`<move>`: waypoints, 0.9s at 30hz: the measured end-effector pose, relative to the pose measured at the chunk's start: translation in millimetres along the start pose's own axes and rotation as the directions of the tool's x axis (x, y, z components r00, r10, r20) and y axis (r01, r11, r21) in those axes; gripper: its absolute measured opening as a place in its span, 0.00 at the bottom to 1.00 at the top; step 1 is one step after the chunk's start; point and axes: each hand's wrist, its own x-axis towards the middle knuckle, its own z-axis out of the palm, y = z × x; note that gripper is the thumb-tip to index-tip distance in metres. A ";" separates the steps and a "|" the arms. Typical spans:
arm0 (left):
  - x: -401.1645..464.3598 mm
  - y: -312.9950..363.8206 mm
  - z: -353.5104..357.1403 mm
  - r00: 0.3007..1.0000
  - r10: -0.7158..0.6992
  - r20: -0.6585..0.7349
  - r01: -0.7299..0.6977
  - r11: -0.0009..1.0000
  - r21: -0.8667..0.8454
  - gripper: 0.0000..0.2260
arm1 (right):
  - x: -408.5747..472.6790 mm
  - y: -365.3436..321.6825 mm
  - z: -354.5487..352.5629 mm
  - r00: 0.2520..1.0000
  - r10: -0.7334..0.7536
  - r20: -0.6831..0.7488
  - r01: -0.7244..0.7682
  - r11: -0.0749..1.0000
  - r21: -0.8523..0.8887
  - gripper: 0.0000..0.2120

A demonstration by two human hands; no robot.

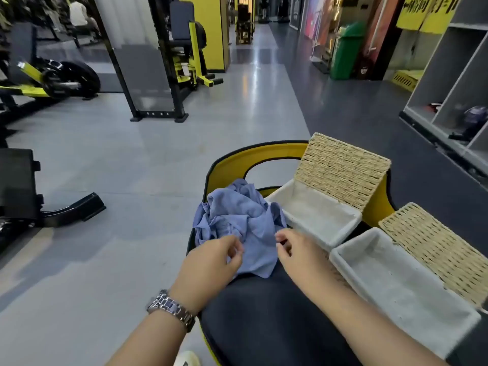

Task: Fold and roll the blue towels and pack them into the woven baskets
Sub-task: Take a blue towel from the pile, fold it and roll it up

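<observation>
A crumpled heap of blue towels [239, 217] lies on the dark padded seat [264, 313] of a yellow-framed bench. My left hand [211, 260], with a metal watch on its wrist, pinches the near edge of the top towel. My right hand [293, 249] pinches the same edge a little to the right. To the right stand two woven baskets with white liners and their lids open: the far basket [317, 215] and the near basket [396, 286]. Both show only bare liner inside.
The bench's yellow backrest frame [250, 159] curves behind the towels. Gym machines [182, 56] stand to the left and far back on a grey floor. A grey shelf unit [454, 83] is at the right, a green bin [346, 51] beyond it.
</observation>
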 end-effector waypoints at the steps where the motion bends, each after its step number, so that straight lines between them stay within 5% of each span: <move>1: 4.2 -2.4 5.6 1.000 0.017 0.019 -0.017 1.000 0.022 0.04 | 16.6 3.3 11.2 1.000 0.018 0.000 -0.018 1.000 -0.014 0.13; 5: 18.6 -1.5 11.0 0.999 0.044 -0.013 -0.044 0.998 0.036 0.05 | 60.6 0.5 45.6 0.996 0.089 -0.025 -0.092 0.989 -0.112 0.23; 8: 22.1 -11.0 9.4 0.998 0.055 -0.004 -0.055 0.997 0.061 0.06 | 56.3 -5.8 48.1 0.974 0.207 -0.096 -0.207 0.978 0.011 0.21; 11: 19.6 -15.5 13.0 0.999 0.053 -0.004 -0.052 0.996 0.070 0.08 | 31.0 -6.9 36.1 0.984 0.038 -0.174 -0.021 0.995 0.097 0.09; 14: 14.2 -9.1 19.4 0.997 0.074 0.033 -0.076 0.995 0.068 0.10 | -6.7 -9.8 6.2 0.966 -0.125 -0.224 0.146 0.986 0.081 0.13; 18: 1.9 -0.4 34.7 0.991 0.079 0.112 -0.088 0.992 0.085 0.15 | -52.3 -8.2 -42.7 0.946 -0.072 -0.316 0.149 0.963 0.226 0.14; 21: -12.9 3.0 46.7 0.979 0.090 0.185 -0.112 0.987 0.115 0.15 | -78.3 12.2 -60.1 0.988 0.039 -0.153 0.007 0.956 0.292 0.20; 23: -22.3 3.0 54.6 0.958 0.088 0.272 -0.130 0.982 0.139 0.15 | -94.7 42.1 -55.1 0.991 0.125 0.058 -0.131 0.984 0.121 0.21; 27: -33.7 -5.8 75.4 0.909 0.000 0.417 -0.112 0.963 0.245 0.14 | -117.1 96.2 -22.2 0.761 0.381 0.524 -0.280 0.923 -0.264 0.20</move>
